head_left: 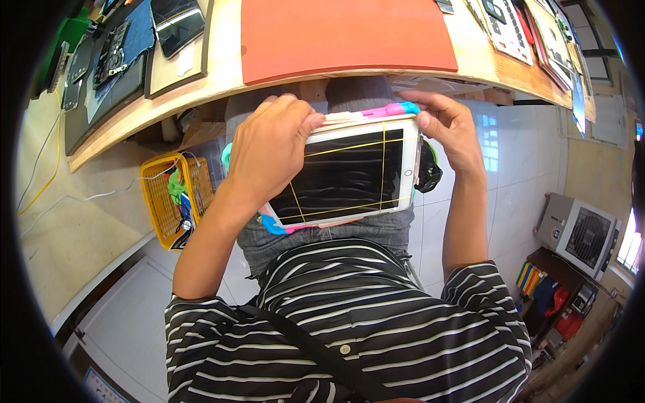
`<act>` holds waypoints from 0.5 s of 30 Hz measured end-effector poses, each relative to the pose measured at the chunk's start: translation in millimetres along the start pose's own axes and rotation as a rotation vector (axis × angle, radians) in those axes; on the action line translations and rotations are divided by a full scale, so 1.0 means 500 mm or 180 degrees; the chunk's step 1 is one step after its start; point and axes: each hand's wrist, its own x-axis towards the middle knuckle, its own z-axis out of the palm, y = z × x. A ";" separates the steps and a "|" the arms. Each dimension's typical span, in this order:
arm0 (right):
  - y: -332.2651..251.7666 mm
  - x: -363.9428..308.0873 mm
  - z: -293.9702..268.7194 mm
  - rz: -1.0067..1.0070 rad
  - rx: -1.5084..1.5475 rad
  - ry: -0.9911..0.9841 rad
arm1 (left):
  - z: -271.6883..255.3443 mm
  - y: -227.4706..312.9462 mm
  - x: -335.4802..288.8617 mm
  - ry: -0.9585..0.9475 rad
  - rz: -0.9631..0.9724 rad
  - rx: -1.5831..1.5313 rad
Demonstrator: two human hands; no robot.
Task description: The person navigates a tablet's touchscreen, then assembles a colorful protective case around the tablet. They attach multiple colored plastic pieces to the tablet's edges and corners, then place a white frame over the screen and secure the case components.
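Note:
A white-framed tablet (408,161) with a dark screen rests on my lap. Thin yellow bands (383,161) cross its face both ways. A pink and blue clamp (386,111) sits along its far edge, and a blue and pink one (274,226) is at the near left corner. Closed over the far left part of the tablet is my left hand (277,138), its thumb by the edge; most of its fingertips are hidden. My right hand (451,129) grips the far right corner, thumb on the frame and index finger beside the clamp's blue end.
Ahead is a wooden table with an orange-red mat (349,37). Another tablet (178,25) and device parts lie on its left, with a white tray (505,30) at right. A yellow basket (161,201) stands on the floor at left. A boxy grey fan unit (579,232) is at right.

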 end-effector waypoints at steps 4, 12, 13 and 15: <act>-0.016 -0.005 -0.009 -0.0014 -0.0090 -0.0369 | -0.025 0.023 0.007 -0.0211 0.0111 -0.0422; -0.042 -0.019 -0.016 -0.0090 -0.0187 -0.0630 | -0.014 0.059 0.049 -0.0850 -0.0017 -0.1008; -0.043 -0.022 -0.015 -0.0063 -0.0173 -0.0653 | -0.013 0.060 0.053 -0.0898 -0.0107 -0.1055; -0.047 -0.030 -0.008 -0.0004 -0.0060 -0.0676 | -0.007 0.059 0.053 -0.0827 -0.0118 -0.1063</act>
